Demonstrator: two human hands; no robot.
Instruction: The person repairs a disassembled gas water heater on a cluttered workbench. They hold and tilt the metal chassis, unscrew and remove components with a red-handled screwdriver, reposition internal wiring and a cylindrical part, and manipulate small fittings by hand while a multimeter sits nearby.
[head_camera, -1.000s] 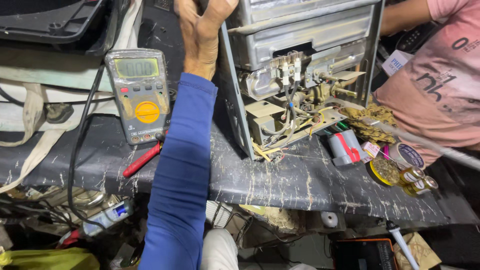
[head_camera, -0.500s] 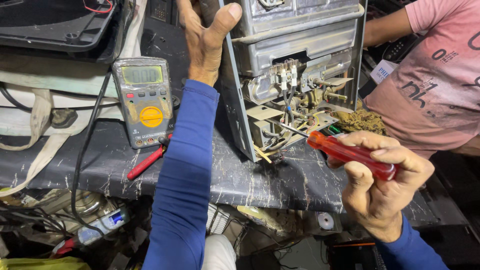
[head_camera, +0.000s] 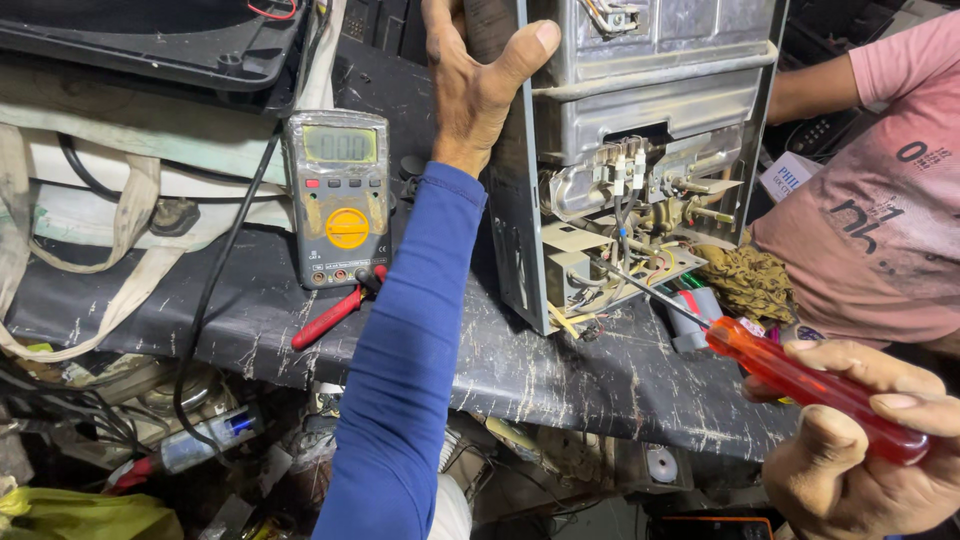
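1. My left hand (head_camera: 478, 85), top centre of frame, is clamped on the left edge of the metal box (head_camera: 640, 150), thumb hooked round the front, bracing it upright on the bench (head_camera: 600, 370)
2. My right hand (head_camera: 860, 440), bottom right, is clenched round the red handle of the screwdriver (head_camera: 810, 385)
3. Screwdriver's long axis runs from lower right up to upper left; the thin shaft crosses the bench edge & the tip sits in among the wiring (head_camera: 620, 265) at the open bottom of the box, centre of frame. Can't tell if the tip is touching a screw, too cluttered
4. So the wiring lies up & left of my right grip, in line w/ the shaft; right hand is the working one, left is nearer the box top only
5. Meter (head_camera: 338, 200) stands left of my sleeve, red probe (head_camera: 335, 315) lying below it
6. Another person in a pink shirt (head_camera: 870, 220) sits at right edge, apart from my hands
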